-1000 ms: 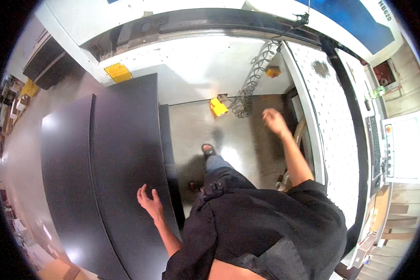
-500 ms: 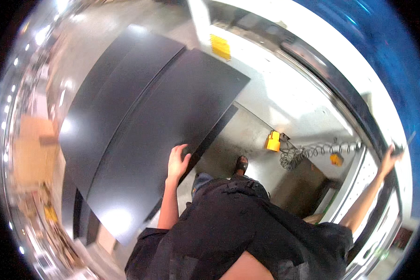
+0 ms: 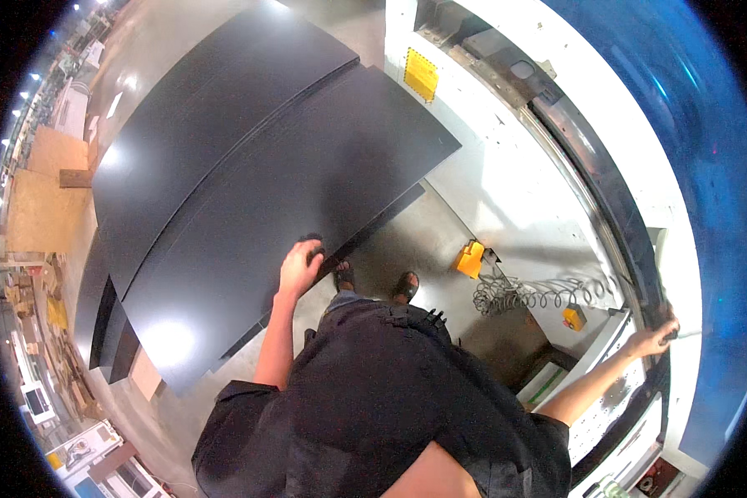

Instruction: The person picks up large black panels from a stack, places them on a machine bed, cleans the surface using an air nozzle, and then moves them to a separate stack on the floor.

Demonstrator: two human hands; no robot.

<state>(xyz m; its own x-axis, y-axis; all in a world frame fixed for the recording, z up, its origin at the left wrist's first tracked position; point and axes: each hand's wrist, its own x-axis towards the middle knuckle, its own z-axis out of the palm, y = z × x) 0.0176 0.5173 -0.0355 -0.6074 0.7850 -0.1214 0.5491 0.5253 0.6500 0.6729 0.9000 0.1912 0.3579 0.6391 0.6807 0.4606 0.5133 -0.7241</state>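
We rest our left hand point(image 3: 300, 267), fingers curled over its edge, on the large black flat sheet point(image 3: 307, 174) (steadying it); at 3 o'clock our right hand point(image 3: 654, 339) grips the white machine's rail point(image 3: 639, 274), fingers closed

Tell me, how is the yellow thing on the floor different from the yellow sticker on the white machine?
The yellow thing on the floor is a chunky block; the yellow sticker is flat. The block sits on the grey floor by a coiled cable; the sticker is stuck on the white machine. The block is plain yellow; the sticker has dark print. Both are yellow.
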